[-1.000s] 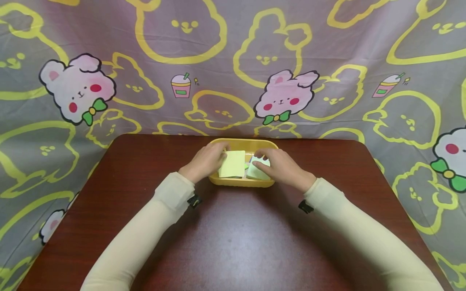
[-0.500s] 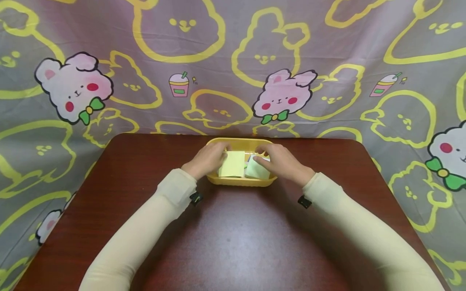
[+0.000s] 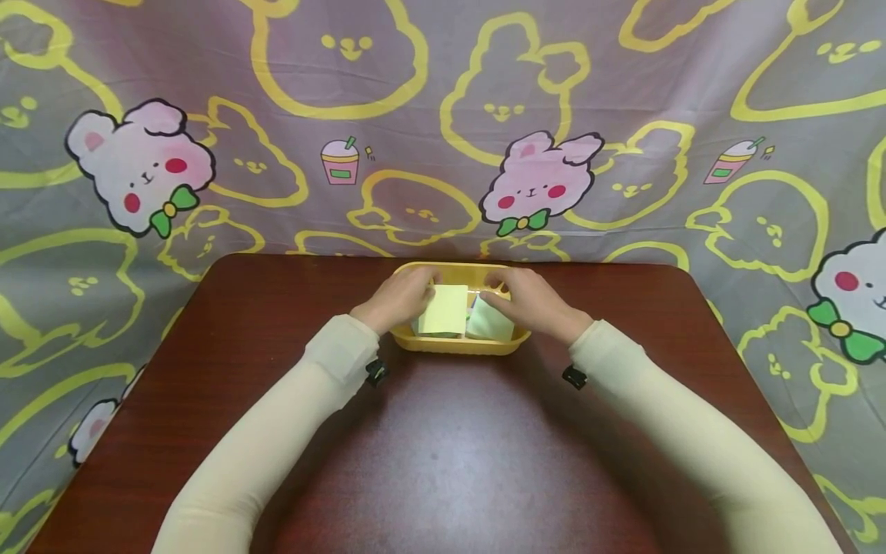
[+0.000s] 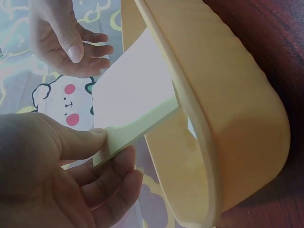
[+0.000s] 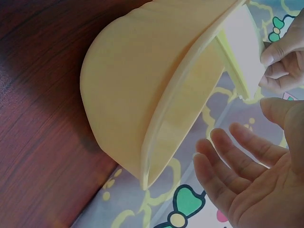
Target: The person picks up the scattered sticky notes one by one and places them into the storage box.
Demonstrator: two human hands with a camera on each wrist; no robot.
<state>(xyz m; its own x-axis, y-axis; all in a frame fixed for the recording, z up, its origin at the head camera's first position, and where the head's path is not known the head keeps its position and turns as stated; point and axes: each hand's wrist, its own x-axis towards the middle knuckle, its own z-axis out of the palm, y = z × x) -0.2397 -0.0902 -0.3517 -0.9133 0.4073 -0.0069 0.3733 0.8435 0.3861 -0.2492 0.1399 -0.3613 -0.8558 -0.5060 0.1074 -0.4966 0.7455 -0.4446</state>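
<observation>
My left hand (image 3: 398,298) pinches a pale yellow pad of sticky notes (image 3: 445,309) by its edge. In the left wrist view the thumb (image 4: 83,142) lies on top of the pad (image 4: 137,80) and the fingers are beneath. The pad is tilted over the opening of a yellow plastic basket (image 3: 457,348). My right hand (image 3: 533,300) hovers at the basket's right end, beside a pale green pad (image 3: 490,322) in it. In the right wrist view this hand (image 5: 256,166) holds nothing; its fingers are spread and loosely bent.
The basket stands near the far edge of a dark reddish-brown table (image 3: 443,446). Small coloured items between the pads are mostly hidden. A cartoon-printed curtain (image 3: 429,131) hangs behind and at both sides of the table.
The yellow pad has lifted slightly with my left hand. My right hand has shifted a little inward and up, and the green pad is slightly less covered by it.
</observation>
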